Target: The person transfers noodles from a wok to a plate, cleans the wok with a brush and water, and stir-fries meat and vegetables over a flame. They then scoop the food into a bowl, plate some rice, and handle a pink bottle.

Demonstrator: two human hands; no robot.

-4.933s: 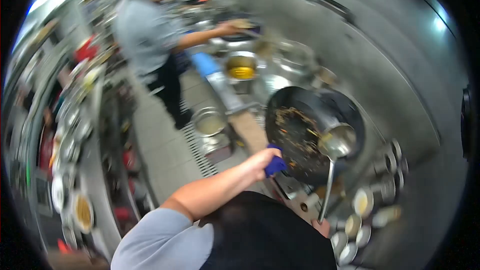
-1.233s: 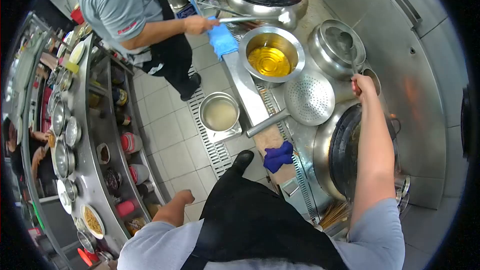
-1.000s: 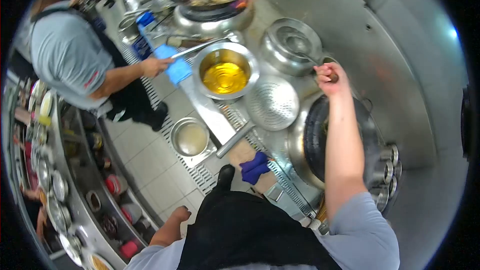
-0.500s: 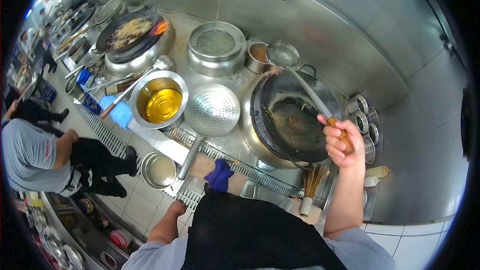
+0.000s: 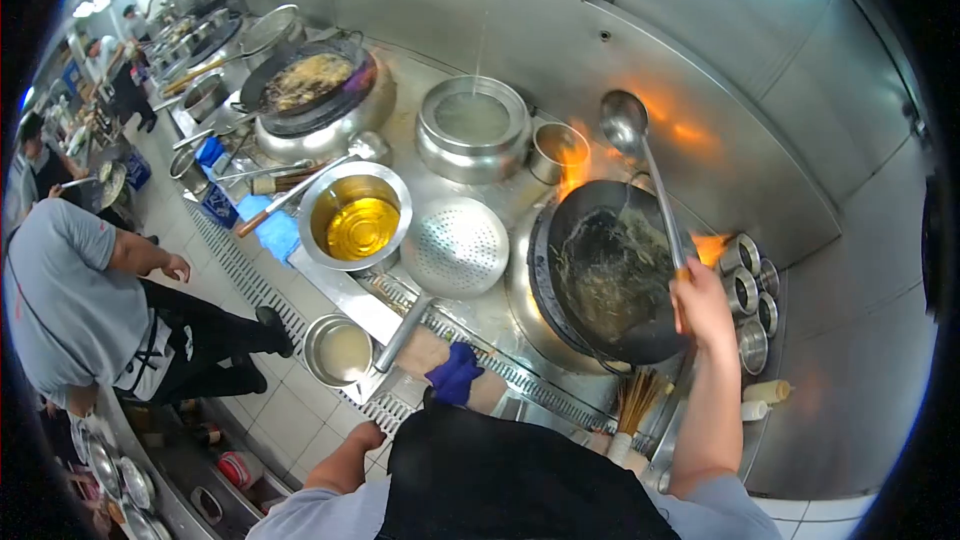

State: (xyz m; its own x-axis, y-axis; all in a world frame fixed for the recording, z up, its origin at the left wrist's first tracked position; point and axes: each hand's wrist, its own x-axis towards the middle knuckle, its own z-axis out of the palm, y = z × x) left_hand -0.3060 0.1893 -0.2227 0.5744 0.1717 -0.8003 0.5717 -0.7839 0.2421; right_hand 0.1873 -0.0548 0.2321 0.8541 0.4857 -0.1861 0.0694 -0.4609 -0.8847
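Observation:
My right hand [image 5: 702, 302] is closed around the wooden end of a long-handled metal ladle [image 5: 657, 180]. The ladle's bowl is raised behind the dark wok [image 5: 650, 340], near the steel back wall. Steam and wet residue show inside the wok, which sits on a round burner [image 5: 522, 275], and orange flames [image 5: 572, 172] rise around its rim. Low beside the black apron hangs my left hand [image 5: 367, 435], its fingers hidden from view. Left of the wok, a perforated strainer [image 5: 455, 245] lies across the counter next to a steel pot [image 5: 397, 202] of yellow oil.
Water runs into a round steel pot [image 5: 503, 162] at the back. A second wok [image 5: 280, 105] holds food at the far left. Small steel cups [image 5: 743, 295] line the right side, with a bamboo brush [image 5: 635, 402] in front. A co-worker [image 5: 65, 285] stands at left.
The ladle's bowl has moved higher and right of the small pot, handle steeper. Flames have flared around the wok, and steam rises inside it. The camera view has shifted. The co-worker's arm has moved.

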